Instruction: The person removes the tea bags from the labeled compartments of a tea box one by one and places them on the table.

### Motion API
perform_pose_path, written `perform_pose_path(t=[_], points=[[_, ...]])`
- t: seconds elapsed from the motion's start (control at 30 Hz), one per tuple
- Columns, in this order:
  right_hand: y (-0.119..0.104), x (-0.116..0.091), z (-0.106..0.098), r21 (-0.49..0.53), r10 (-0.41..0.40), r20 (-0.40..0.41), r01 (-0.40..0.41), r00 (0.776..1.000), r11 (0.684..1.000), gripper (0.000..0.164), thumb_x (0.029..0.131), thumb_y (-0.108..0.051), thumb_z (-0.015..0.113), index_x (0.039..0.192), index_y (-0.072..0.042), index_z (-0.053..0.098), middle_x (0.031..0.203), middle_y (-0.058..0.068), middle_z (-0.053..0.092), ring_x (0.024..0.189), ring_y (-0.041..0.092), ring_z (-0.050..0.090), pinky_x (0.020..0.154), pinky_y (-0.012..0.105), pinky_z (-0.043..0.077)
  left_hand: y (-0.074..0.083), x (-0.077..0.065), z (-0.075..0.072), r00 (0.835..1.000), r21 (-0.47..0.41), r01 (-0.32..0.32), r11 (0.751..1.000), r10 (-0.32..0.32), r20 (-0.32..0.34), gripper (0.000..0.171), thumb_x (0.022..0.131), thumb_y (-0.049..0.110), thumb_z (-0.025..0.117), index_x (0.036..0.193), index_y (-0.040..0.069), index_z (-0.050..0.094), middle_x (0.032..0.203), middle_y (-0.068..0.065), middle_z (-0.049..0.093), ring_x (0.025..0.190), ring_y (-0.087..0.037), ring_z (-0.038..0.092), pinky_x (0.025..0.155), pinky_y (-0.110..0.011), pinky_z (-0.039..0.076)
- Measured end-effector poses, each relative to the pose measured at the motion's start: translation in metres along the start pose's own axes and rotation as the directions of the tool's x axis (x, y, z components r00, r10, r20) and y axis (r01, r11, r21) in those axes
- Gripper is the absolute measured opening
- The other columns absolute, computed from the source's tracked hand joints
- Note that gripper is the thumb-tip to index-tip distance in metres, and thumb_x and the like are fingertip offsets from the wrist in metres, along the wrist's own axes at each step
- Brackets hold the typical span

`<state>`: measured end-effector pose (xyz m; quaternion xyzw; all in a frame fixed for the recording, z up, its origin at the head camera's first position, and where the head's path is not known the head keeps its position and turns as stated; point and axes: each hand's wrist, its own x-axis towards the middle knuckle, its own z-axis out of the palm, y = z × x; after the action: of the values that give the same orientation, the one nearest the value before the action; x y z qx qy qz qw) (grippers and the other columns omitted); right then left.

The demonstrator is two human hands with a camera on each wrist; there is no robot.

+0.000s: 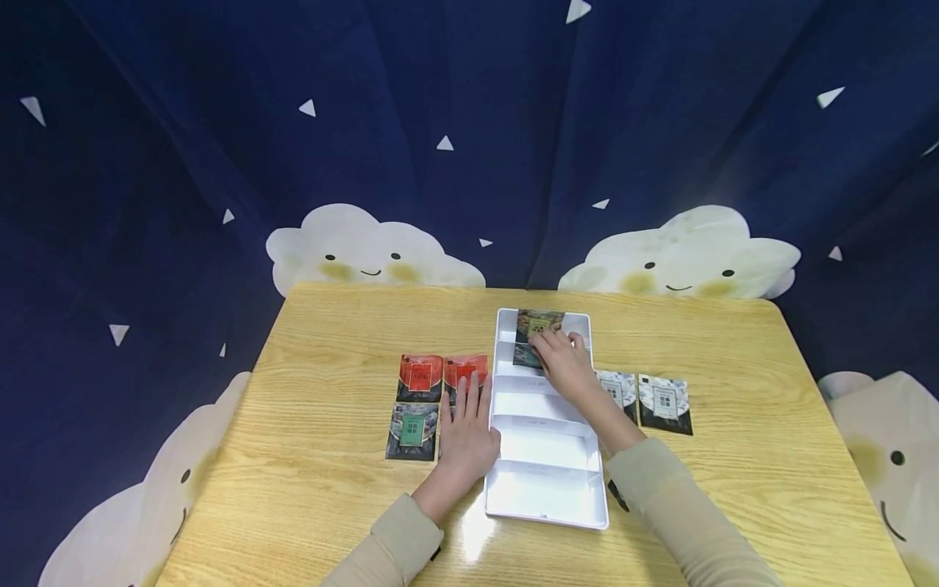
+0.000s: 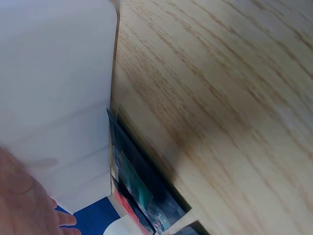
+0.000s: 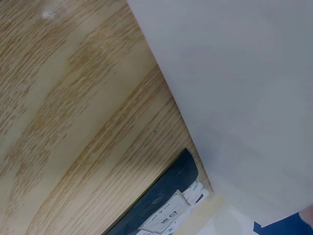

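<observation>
A long white tray [image 1: 543,497] with several compartments lies lengthwise on the table. At its far end my right hand [image 1: 568,367] pinches a dark packet with a yellow-green label [image 1: 524,326], its fingers curled at the packet's lower right. My left hand [image 1: 468,440] rests along the tray's left side with straight fingers, overlapping a red-and-black packet [image 1: 458,371]. Left of that hand lie another red-and-black packet [image 1: 420,377] and a black packet with a green label [image 1: 412,430]. In the left wrist view the green-labelled packet [image 2: 137,178] stands out beside the tray wall.
Right of the tray are two white-and-black packets, one partly behind my right forearm [image 1: 614,391] and one farther out [image 1: 664,403]. The wooden table [image 1: 763,489] ends at a dark blue curtain [image 1: 506,163] printed with clouds.
</observation>
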<state>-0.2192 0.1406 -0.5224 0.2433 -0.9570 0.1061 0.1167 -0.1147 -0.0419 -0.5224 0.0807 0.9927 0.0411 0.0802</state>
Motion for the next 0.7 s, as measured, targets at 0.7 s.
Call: perform_pose_path(t=[0.7], points=[[-0.003, -0.001, -0.021, 0.098, 0.028, -0.036, -0.024, 0.999, 0.995, 0.020, 0.087, -0.005, 0.057, 0.106, -0.011, 0.059, 0.102, 0.007, 0.061, 0.095, 0.027, 0.055, 0.087, 0.048, 0.031, 0.000, 0.000, 0.000, 1.000, -0.023, -0.003, 1.000, 0.003, 0.002, 0.071, 0.091, 0.033, 0.041, 0.148, 0.015, 0.005, 0.154, -0.007, 0.006, 0.140, -0.026, 0.005, 0.109, -0.051, 0.009]])
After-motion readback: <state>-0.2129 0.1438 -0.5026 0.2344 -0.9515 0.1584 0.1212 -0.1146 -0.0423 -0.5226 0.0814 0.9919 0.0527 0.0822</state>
